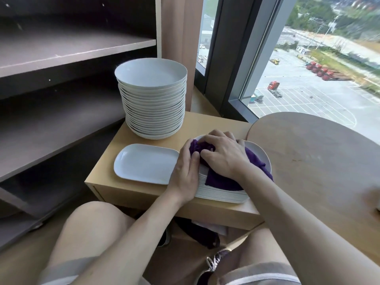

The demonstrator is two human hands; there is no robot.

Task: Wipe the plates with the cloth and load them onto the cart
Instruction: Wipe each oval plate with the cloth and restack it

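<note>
As my left hand (186, 171) and right hand (224, 157) pinched the cloth (224, 181), tugging toward six o'clock could topple the plates (222, 196).

Glossy white ceramic plates (151, 103), a soft purple cloth (218, 177), and a smooth matt pale-wood stand (144, 194).

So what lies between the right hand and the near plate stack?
The purple cloth, bunched under the right hand on top of the plate stack, as the head view shows.
</note>
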